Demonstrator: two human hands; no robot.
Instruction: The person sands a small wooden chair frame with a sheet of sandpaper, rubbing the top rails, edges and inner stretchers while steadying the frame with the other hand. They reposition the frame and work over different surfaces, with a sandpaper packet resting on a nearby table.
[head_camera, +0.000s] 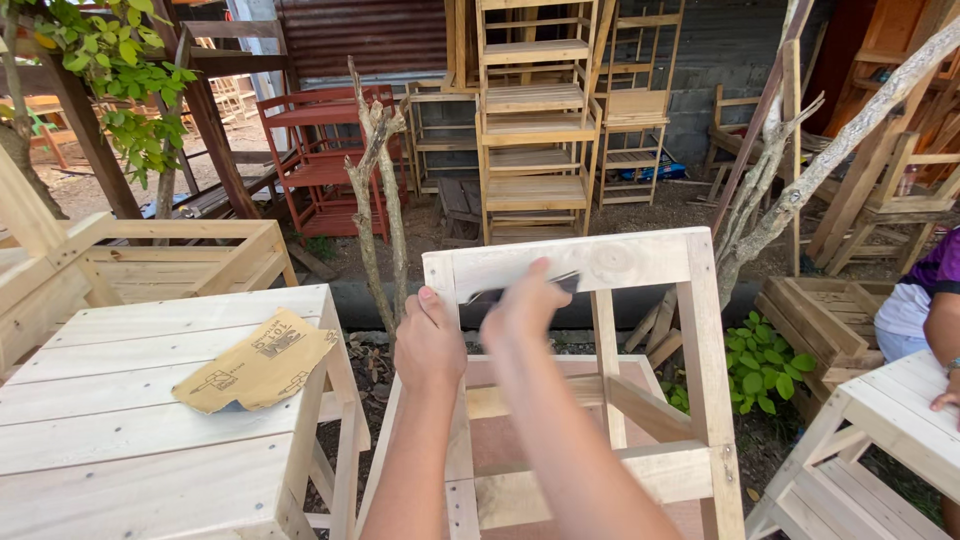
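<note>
Pale wooden frame (600, 265) tipped on its side right in front, legs pointing up and away, top rail running left to right across the view. Bare light wood, a round knot near the middle of that rail, a diagonal brace lower down, reddish-brown panel showing behind the slats.

Left hand (430, 340) wrapped over the frame's left upright – fingers curled shut around the post. Right hand (522, 305) blurred, pressed against the top rail with a dark strip of sanding paper (565, 284) poking out rightwards; fingers look closed on it, long side lying along the rail.

Off to the left, a table (120, 420) of the same pale planks, with a crumpled tan sandpaper sheet (262, 362) lying flat near its right edge, well apart from both hands. Far right, another person's arm (945, 340) resting on a second pale table (900, 420) – not part of the pair in the middle. Stacked wooden shelves (535, 120) and a red rack (320, 160) further back.
</note>
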